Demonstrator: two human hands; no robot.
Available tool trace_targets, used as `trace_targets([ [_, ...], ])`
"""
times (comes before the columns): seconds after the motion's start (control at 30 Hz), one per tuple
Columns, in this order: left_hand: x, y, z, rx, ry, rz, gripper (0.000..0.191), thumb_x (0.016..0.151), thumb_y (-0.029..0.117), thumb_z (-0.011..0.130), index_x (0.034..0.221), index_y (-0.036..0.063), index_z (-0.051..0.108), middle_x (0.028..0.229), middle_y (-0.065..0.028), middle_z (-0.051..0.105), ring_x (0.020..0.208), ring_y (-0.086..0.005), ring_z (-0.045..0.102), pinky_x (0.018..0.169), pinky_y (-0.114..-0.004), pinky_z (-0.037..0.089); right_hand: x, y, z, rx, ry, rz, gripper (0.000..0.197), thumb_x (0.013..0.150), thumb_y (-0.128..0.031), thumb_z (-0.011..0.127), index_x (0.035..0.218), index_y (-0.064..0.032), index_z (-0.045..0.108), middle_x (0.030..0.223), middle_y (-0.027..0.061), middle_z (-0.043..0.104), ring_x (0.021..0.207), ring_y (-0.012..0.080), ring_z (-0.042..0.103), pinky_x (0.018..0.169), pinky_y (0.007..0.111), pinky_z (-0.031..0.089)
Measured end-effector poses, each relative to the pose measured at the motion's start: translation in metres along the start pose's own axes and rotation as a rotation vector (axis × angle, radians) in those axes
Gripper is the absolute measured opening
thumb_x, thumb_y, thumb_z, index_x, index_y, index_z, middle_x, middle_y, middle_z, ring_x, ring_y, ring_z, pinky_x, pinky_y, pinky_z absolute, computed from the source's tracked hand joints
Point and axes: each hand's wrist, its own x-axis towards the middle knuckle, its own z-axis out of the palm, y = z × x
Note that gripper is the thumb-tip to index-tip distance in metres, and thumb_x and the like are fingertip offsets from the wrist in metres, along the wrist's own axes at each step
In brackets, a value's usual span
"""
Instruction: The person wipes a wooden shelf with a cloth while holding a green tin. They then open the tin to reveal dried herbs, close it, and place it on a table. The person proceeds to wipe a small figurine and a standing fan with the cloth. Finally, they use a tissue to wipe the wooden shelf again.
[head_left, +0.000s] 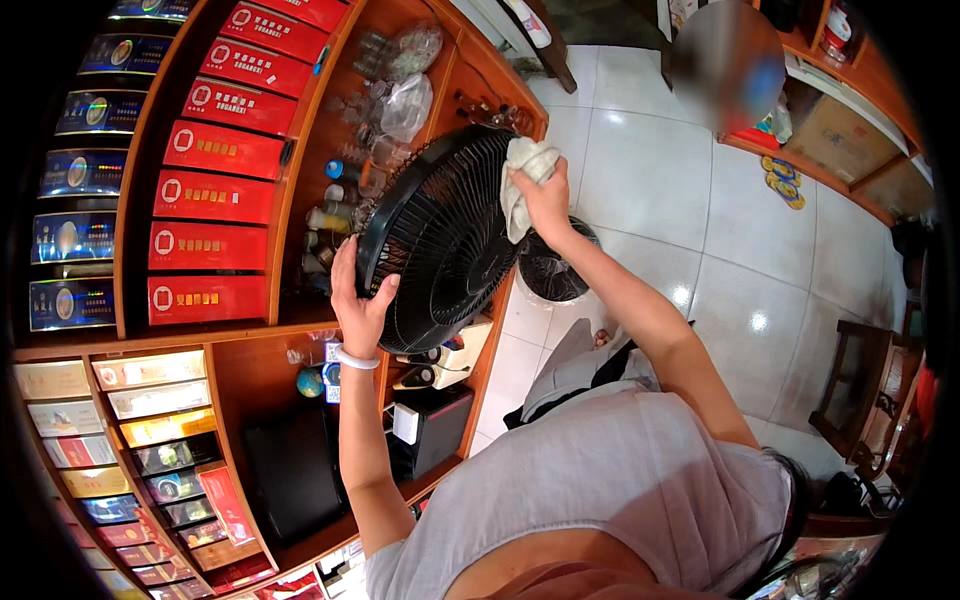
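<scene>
A black electric fan head with a round wire guard (442, 240) stands tilted in front of the wooden shelves. My left hand (360, 300), with a pale bangle at the wrist, holds the guard's outer rim at the near left side. On the opposite rim, my right hand (546, 196) grips a crumpled off-white cloth (525, 176) and presses it against the guard. Whether the fan has a stand below cannot be seen.
Wooden shelves hold red cartons (210, 247), glassware and plastic bags (409, 105) close behind the fan. A bin with a black liner (555, 266) stands on the tiled floor below my right forearm. Patterned flip-flops (782, 182) lie farther off.
</scene>
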Motion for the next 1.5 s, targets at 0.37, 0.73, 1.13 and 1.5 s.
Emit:
trace_targets([
  [0.37, 0.000, 0.008, 0.010, -0.005, 0.053, -0.038, 0.061, 0.069, 0.023, 0.071, 0.118, -0.0046, 0.045, 0.119, -0.0195, 0.048, 0.110, -0.0325, 0.046, 0.094, -0.038, 0.035, 0.025, -0.025, 0.004, -0.290, -0.199, 0.147, 0.072, 0.063, -0.035, 0.067, 0.116, 0.0045, 0.037, 0.101, 0.0235, 0.057, 0.094, 0.0352, 0.056, 0.080, 0.039, 0.043],
  [0.73, -0.001, 0.015, 0.012, 0.036, 0.072, -0.099, 0.060, 0.072, 0.022, 0.068, 0.120, -0.0034, 0.044, 0.123, -0.0205, 0.044, 0.115, -0.0330, 0.041, 0.097, -0.040, 0.030, 0.011, 0.028, -0.042, 0.392, -0.205, 0.392, 0.046, 0.066, -0.010, 0.069, 0.106, 0.0034, 0.050, 0.096, 0.0113, 0.058, 0.086, 0.0204, 0.057, 0.076, 0.030, 0.047],
  [1.13, -0.024, 0.014, -0.014, -0.235, 0.180, -0.268, 0.045, 0.087, 0.016, 0.049, 0.126, -0.0037, 0.037, 0.126, -0.0157, 0.044, 0.115, -0.0237, 0.041, 0.096, -0.030, 0.031, 0.043, -0.054, -0.019, 0.583, -0.210, -0.001, 0.055, 0.074, -0.015, 0.065, 0.118, 0.0024, 0.037, 0.106, 0.0128, 0.054, 0.095, 0.0205, 0.054, 0.081, 0.031, 0.044],
  [1.5, -0.041, 0.011, 0.006, -0.236, 0.133, -0.264, 0.053, 0.082, 0.018, 0.058, 0.126, -0.0049, 0.037, 0.125, -0.0174, 0.044, 0.114, -0.0237, 0.043, 0.095, -0.031, 0.032, -0.042, -0.031, 0.007, -0.268, -0.405, -0.635, 0.054, 0.067, -0.022, 0.068, 0.111, -0.0026, 0.042, 0.087, 0.0156, 0.060, 0.064, 0.0332, 0.061, 0.055, 0.040, 0.050],
])
